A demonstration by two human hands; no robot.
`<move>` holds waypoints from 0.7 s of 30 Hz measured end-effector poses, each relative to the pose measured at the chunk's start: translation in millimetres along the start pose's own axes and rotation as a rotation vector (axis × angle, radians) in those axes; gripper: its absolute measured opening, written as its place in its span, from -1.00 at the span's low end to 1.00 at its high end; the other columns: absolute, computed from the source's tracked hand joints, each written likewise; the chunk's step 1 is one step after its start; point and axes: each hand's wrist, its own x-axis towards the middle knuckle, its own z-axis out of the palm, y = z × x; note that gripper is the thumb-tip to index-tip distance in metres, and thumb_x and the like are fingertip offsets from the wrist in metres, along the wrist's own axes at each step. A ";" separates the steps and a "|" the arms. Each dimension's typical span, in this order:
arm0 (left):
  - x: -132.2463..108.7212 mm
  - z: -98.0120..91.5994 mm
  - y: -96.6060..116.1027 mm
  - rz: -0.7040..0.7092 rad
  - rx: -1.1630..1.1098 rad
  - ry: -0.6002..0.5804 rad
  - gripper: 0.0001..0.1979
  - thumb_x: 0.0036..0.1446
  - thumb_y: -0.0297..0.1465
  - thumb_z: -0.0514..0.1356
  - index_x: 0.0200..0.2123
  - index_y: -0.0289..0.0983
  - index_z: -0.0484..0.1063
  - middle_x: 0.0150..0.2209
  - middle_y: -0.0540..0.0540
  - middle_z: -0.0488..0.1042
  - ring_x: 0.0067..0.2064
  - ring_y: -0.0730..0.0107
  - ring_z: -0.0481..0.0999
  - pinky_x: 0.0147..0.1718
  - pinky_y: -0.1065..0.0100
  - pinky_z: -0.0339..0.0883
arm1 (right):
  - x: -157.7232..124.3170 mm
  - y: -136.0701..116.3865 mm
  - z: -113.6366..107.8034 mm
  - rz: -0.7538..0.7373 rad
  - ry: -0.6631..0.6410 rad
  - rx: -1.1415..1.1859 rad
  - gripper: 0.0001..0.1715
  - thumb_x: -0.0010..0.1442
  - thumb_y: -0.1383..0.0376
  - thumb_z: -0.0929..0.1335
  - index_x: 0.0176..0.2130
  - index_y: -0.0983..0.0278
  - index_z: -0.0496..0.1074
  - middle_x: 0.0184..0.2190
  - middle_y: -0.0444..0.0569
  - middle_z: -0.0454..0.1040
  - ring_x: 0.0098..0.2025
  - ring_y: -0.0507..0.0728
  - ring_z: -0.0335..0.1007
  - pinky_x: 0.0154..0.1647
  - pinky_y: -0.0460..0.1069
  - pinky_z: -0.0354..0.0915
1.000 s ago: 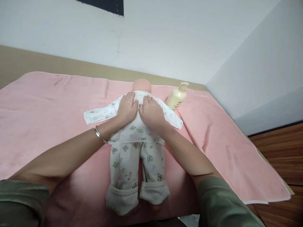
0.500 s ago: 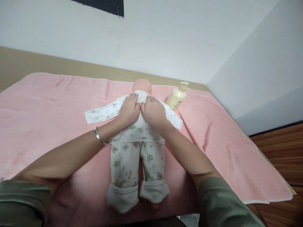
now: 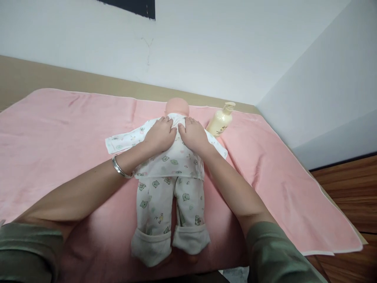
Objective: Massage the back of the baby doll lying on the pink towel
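Note:
A baby doll (image 3: 177, 106) lies face down, its bare head pointing away from me. It wears a white printed top (image 3: 173, 163) with long sleeves and matching trousers (image 3: 154, 206) with the cuffs folded up. My left hand (image 3: 160, 135) rests flat on the left side of the doll's upper back, fingers stretched toward the shoulder. On the right side of the back lies my right hand (image 3: 194, 135), also flat with its thumb apart. A narrow strip of the top shows between my two thumbs. Neither hand holds anything.
Under the doll a pink blanket (image 3: 73, 157) covers the table. A cream pump bottle (image 3: 220, 121) stands tilted in view beyond the doll's right sleeve. A white wall (image 3: 206, 51) rises behind, and wooden panelling (image 3: 347, 184) is at the right.
My hands have moved slightly apart, outward across the doll's upper back, widening the gap between the thumbs. The doll and the bottle stay in place.

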 end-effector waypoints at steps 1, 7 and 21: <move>4.7 0.0 -3.3 -0.023 -0.015 0.011 -0.73 0.24 -0.35 -0.01 -0.25 -0.28 0.48 -0.05 -0.29 0.54 0.14 -0.06 0.46 0.28 -0.13 0.32 | -6.1 -7.1 -0.7 -0.015 0.007 -0.026 -0.36 0.46 0.20 0.10 0.21 0.63 0.35 0.18 0.43 0.47 0.29 0.44 0.35 0.38 0.28 0.21; 19.2 -3.4 -12.9 -0.156 -0.206 -0.067 -0.74 0.19 -0.31 0.00 -0.28 -0.22 0.47 -0.09 -0.21 0.61 -0.03 0.03 0.55 0.13 -0.02 0.42 | -20.2 -25.1 0.9 -0.189 -0.038 0.015 -0.30 0.36 0.33 0.12 0.37 0.61 0.19 0.43 0.35 0.20 0.53 0.35 -0.01 0.57 0.26 -0.02; 6.2 11.1 -10.6 -0.115 -0.048 0.096 -0.50 0.33 -0.30 -0.08 0.17 -0.36 0.44 0.23 -0.24 0.48 0.27 0.08 0.41 0.39 0.02 0.20 | -3.3 -0.9 13.6 -0.037 -0.002 0.205 -0.25 0.39 0.13 0.16 0.42 0.44 0.16 0.47 0.24 0.14 0.54 0.37 -0.03 0.57 0.33 -0.09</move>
